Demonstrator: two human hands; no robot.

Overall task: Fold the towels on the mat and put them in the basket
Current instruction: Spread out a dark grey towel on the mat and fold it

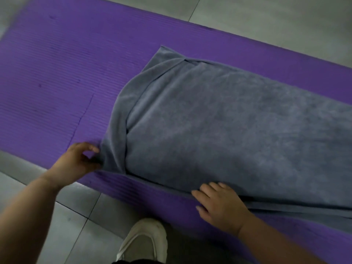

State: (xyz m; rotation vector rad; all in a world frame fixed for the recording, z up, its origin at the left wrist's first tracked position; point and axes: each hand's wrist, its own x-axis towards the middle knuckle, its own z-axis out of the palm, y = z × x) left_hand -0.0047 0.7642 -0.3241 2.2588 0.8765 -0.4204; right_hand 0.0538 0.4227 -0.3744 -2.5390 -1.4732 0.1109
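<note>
Towel (238, 134), one, on one mat (57, 73); two hands touching it.

Both forearms are bare from the lower edge of the picture up to the wrists, with no sleeve, watch, bracelet or ring to be seen on either. The left hand (76, 162) and the right hand (219, 204) are bare too, without gloves; the fingernails are short and unpainted. Below the right hand, towards the near edge of the picture, one shoe (142, 241) shows: a pale, off-white slip-on with a rounded toe, a raised seam running round the top of the toe, and some faint grey scuffing on the front. Just behind the shoe, at the very bottom, sits a narrow strip of dark, almost black clothing, too little of it visible to tell what garment it is.
</note>
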